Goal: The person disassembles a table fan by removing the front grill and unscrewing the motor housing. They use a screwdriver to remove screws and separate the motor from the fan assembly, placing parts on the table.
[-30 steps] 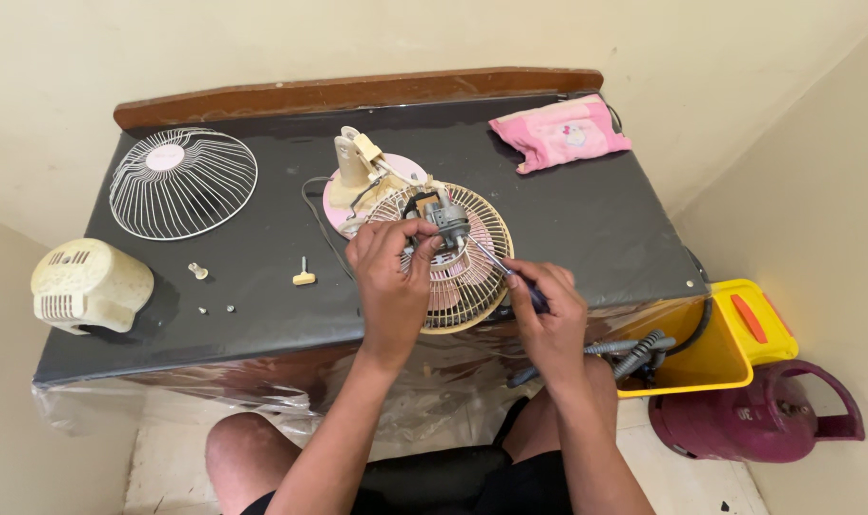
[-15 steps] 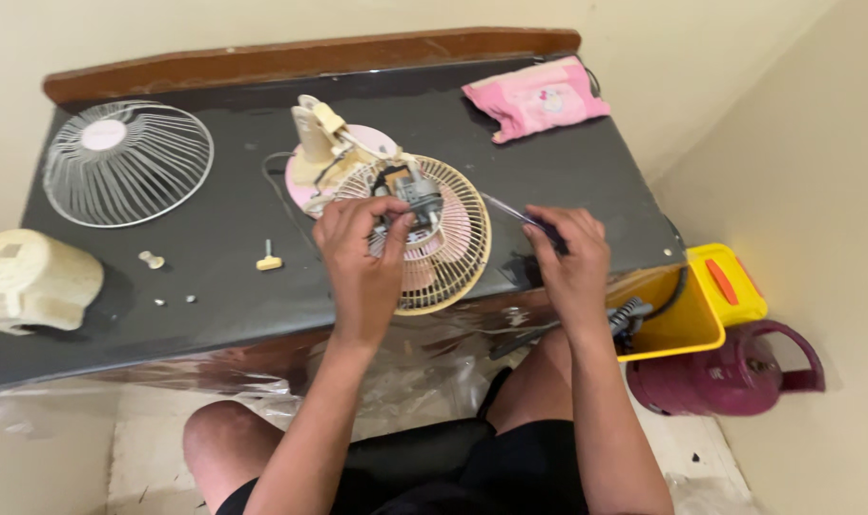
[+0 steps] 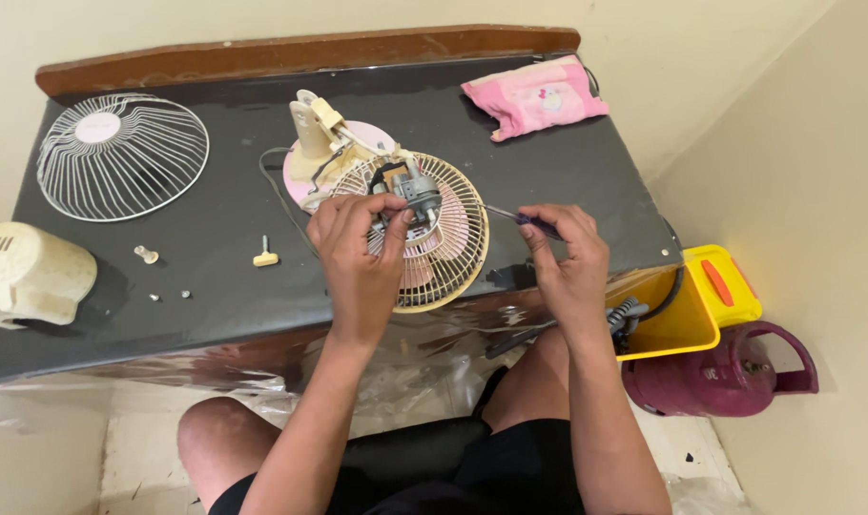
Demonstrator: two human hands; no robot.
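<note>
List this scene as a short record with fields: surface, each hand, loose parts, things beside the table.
surface: dark table
left hand: on the motor at the middle of the rear fan guard
right hand: grips a screwdriver pointing toward the motor
loose parts: front grille, cream motor cover, small screws, yellow knob
also on table: pink pouch
beside table: yellow box, maroon gas cylinder
</note>
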